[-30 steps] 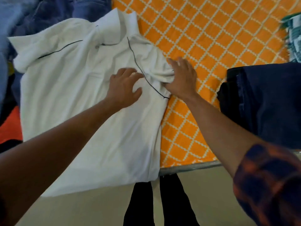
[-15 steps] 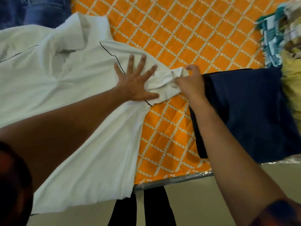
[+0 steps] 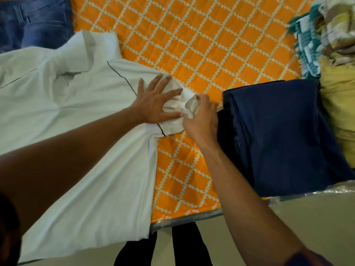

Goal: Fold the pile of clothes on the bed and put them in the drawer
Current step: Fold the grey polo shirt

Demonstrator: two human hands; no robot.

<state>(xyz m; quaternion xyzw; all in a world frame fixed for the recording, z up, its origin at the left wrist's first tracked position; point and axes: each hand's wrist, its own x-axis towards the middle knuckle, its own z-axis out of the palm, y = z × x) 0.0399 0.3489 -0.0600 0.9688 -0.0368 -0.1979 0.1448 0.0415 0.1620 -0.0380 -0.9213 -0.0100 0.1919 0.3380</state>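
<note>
White cotton is what I have under both palms: the white polo shirt (image 3: 80, 104) lies face up across the orange checked bed (image 3: 192, 54), collar toward the far side, its hem hanging over the near edge of the mattress. My left hand (image 3: 155, 104) is spread flat, fingers splayed, pressing down where the sleeve meets the body beside the thin dark piping; it grasps nothing, it only pins. My right hand (image 3: 201, 120) is closed on the bunched end of the sleeve (image 3: 189, 105), pinching the cuff just beside my left fingertips. I judge I am at the first fold of this shirt, about to bring the sleeve in over the chest. The folded navy trousers (image 3: 284, 135) sit just beside my right wrist, touching or nearly so, and a heap of unfolded clothes (image 3: 330, 45) waits at the far right, with blue jeans (image 3: 32, 22) at the top left, so most of the job looks undone and no drawer is in view. What worries me: the cuff is crumpled, and if I fold it over as it is, the wrinkle gets pressed into the sleeve. If my left palm lifts too soon, the whole shoulder will drag along and skew the body. The hem over the edge could also pull the shirt toward the floor, and my right forearm could knock the trousers out of their fold
</note>
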